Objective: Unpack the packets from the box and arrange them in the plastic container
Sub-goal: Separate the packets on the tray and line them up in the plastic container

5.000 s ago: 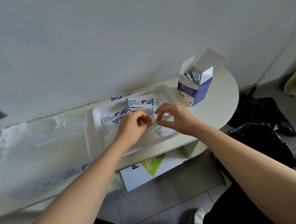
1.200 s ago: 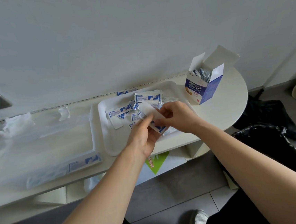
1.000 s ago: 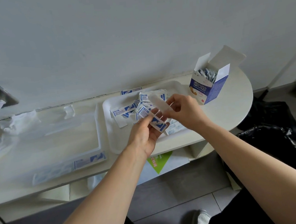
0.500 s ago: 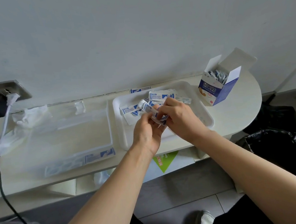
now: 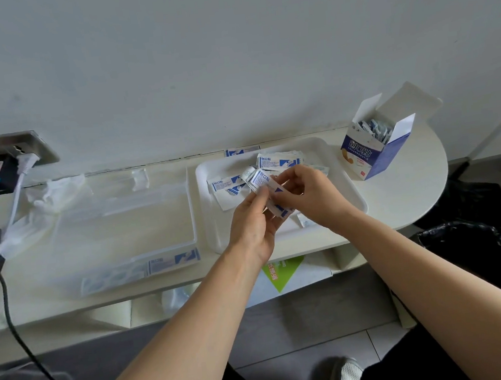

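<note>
Left fingers (image 5: 257,202) pinch packets (image 5: 262,180) | right fingers (image 5: 296,173) pinch same stack | above tray (image 5: 346,180)

Over the white tray (image 5: 344,180), the left hand (image 5: 254,223) and the right hand (image 5: 312,197) both pinch a small stack of packets (image 5: 261,180). Loose packets (image 5: 277,161) lie in the tray at 12 o'clock from the hands. The open box (image 5: 374,155) stands at 2 o'clock, the clear plastic container (image 5: 124,226) at 9 o'clock.
</note>
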Tool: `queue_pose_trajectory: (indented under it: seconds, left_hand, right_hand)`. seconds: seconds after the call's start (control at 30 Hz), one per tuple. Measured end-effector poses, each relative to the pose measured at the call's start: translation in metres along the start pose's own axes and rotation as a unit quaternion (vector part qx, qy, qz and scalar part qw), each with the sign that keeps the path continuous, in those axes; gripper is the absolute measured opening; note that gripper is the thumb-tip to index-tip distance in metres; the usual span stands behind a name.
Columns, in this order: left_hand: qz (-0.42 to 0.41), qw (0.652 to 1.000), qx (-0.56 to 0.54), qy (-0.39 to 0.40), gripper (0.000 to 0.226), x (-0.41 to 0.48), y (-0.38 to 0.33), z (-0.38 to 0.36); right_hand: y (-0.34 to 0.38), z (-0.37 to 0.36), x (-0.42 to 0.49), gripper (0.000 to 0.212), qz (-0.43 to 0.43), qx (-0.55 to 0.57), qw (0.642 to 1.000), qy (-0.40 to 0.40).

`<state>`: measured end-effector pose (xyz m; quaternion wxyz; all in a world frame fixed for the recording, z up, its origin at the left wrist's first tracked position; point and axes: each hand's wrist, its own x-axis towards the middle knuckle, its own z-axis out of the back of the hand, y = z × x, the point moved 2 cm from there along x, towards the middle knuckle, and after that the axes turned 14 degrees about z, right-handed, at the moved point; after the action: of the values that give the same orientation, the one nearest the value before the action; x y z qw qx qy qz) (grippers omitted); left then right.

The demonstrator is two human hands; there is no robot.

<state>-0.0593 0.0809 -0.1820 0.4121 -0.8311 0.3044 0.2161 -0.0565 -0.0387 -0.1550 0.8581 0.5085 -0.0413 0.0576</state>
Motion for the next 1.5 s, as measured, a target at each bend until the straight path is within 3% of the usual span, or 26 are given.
queue_pose_trajectory:
  seconds: [0.33, 0.47, 0.6, 0.67, 0.73, 0.83, 0.9, 0.97, 1.0, 1.17, 1.23, 1.3, 1.37, 1.5]
  left_hand:
    - [-0.031, 0.998, 0.021, -0.046, 0.02, 0.001, 0.0, 0.004]
    - [-0.042, 0.998, 0.04, -0.021, 0.026, -0.002, -0.001, -0.003]
    - [-0.092, 0.987, 0.119, -0.058, 0.02, 0.005, -0.001, 0.0]
    - [-0.146, 0.954, 0.243, -0.095, 0.018, 0.014, -0.006, 0.002]
    - [-0.183, 0.898, 0.389, -0.094, 0.012, 0.021, -0.009, -0.008]
    - [-0.245, 0.773, 0.574, -0.114, 0.015, 0.029, -0.002, -0.038]
    - [-0.235, 0.687, 0.678, -0.114, 0.022, 0.037, 0.011, -0.055]
    - [-0.228, 0.625, 0.739, -0.108, 0.029, 0.044, 0.022, -0.061]
    - [-0.239, 0.618, 0.741, -0.109, 0.029, 0.044, 0.023, -0.063]
    - [-0.293, 0.66, 0.663, -0.198, 0.021, 0.026, -0.016, -0.033]
    - [-0.269, 0.635, 0.684, -0.237, 0.022, 0.023, -0.031, -0.01]
    - [-0.223, 0.578, 0.741, -0.26, 0.032, 0.024, -0.034, 0.008]
    - [-0.193, 0.547, 0.767, -0.273, 0.045, 0.026, -0.031, 0.019]
    - [-0.2, 0.564, 0.749, -0.286, 0.053, 0.028, -0.03, 0.021]
  right_hand:
    - [-0.006, -0.003, -0.002, 0.012, -0.055, 0.15, 0.987, 0.007]
    - [-0.01, 0.004, 0.001, 0.016, -0.065, 0.168, 0.984, -0.004]
    - [-0.016, 0.03, 0.005, 0.01, -0.066, 0.217, 0.972, -0.066]
    - [-0.023, 0.054, 0.008, 0.006, -0.055, 0.215, 0.964, -0.148]
    - [-0.033, 0.074, 0.005, 0.009, -0.044, 0.175, 0.962, -0.206]
    - [-0.049, 0.087, -0.004, 0.013, -0.047, 0.128, 0.967, -0.214]
    - [-0.054, 0.091, -0.009, 0.009, -0.047, 0.105, 0.973, -0.198]
    - [-0.054, 0.092, -0.009, 0.009, -0.032, 0.088, 0.979, -0.182]
    - [-0.054, 0.094, -0.009, 0.009, -0.021, 0.071, 0.983, -0.168]
    - [-0.054, 0.084, -0.008, 0.01, 0.046, -0.065, 0.996, -0.043]
    - [-0.052, 0.078, -0.005, 0.012, 0.06, -0.104, 0.993, -0.02]
    - [-0.049, 0.072, 0.0, 0.012, 0.061, -0.115, 0.991, -0.016]
    - [-0.044, 0.066, 0.002, 0.01, 0.064, -0.125, 0.99, -0.01]
    - [-0.038, 0.056, 0.003, 0.007, 0.068, -0.135, 0.988, 0.013]
